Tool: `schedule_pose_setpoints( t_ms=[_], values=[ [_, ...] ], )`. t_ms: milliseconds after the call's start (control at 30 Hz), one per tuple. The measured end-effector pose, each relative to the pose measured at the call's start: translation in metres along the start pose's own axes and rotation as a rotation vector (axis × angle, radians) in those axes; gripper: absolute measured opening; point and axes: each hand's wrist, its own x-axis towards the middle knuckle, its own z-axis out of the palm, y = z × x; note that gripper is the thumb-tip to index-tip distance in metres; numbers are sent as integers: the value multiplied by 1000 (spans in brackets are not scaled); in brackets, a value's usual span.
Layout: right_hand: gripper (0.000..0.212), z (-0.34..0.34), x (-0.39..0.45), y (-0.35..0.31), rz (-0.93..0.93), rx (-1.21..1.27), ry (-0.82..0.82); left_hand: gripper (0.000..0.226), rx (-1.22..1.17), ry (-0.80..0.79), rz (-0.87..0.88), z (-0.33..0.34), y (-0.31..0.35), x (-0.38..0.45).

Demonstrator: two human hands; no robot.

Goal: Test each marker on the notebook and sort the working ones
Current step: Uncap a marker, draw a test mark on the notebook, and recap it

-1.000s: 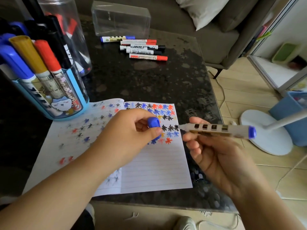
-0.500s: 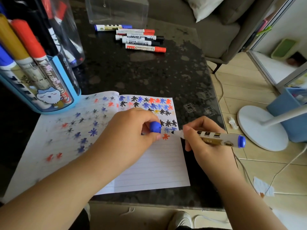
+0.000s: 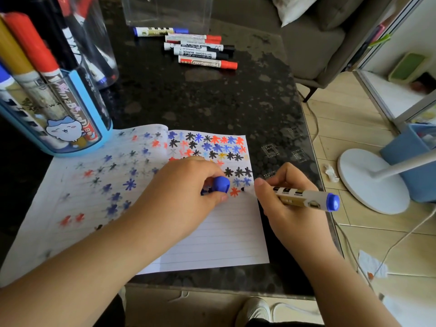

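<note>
The notebook lies open on the table, its lined right page filled along the top with blue, black, red and orange star marks; the left page shows fainter ones. The marker in the right hand is white with a gold label and blue end, lying nearly flat, its dark tip touching the page at 9 o'clock just beside an orange star. Its blue cap sits in the left hand, over the page. 5 capped markers lie side by side at 12 o'clock: 1 blue, 2 red, 2 black.
</note>
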Motion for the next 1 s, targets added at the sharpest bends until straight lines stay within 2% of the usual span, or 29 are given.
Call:
schedule_pose_setpoints(
  t_ms=[167,267,467,1000],
  values=[
    [27,-3,0,2,-22,-9,41,16,22,8,2,1,0,0],
    [32,-2,0,2,-19,18,64,17,18,8,8,1,-1,0],
    [29,-2,0,2,-30,-8,-1,14,26,19,24,2,-3,0],
    [30,-1,0,-3,12,4,-6,16,31,22,18,1,1,0]
  ],
)
